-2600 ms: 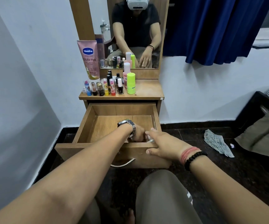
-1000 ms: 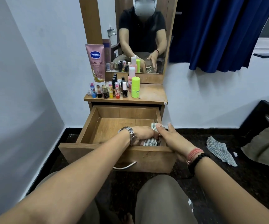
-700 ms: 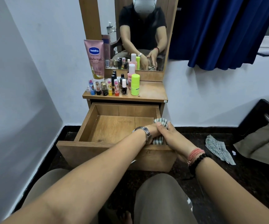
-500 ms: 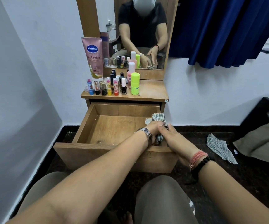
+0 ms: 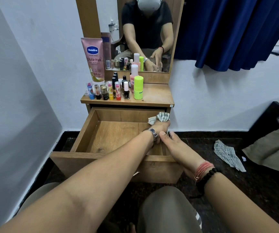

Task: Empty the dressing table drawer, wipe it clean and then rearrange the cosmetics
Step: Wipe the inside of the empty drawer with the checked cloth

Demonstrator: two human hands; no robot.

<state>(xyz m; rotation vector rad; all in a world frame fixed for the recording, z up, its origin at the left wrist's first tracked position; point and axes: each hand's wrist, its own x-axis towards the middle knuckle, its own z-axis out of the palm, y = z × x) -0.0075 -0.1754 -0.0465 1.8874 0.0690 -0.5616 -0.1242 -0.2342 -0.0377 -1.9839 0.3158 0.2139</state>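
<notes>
Two hands work at the right wall of the open drawer (image 5: 111,137), which is pulled well out from under the bench (image 5: 155,96) and looks bare inside. The left hand (image 5: 160,126), with a watch on its wrist, reaches across and grips a bunched checked cloth (image 5: 162,117), pressing it against the wall near the back corner, at about two o'clock from the drawer's middle; bunching gives a firm pad for rubbing the wood. The right hand (image 5: 172,140) rests on the same wall just nearer the front, fingers loosely spread with the thumb inside and pinching nothing, most likely to steady the drawer so it does not slide while the other hand wipes. The cosmetics (image 5: 117,89) stand grouped on the bench at twelve o'clock from the drawer, near the mirror (image 5: 145,36): a tall pink tube (image 5: 93,59) leaning at the back, small lipsticks and polish bottles in front, a green bottle (image 5: 138,87) at their right. They seem parked there to keep the drawer free. By this reckoning the emptying is done, the wiping is under way, and the rearranging is not yet begun. A second checked cloth (image 5: 227,153) lies on the dark floor at three o'clock, well apart.
</notes>
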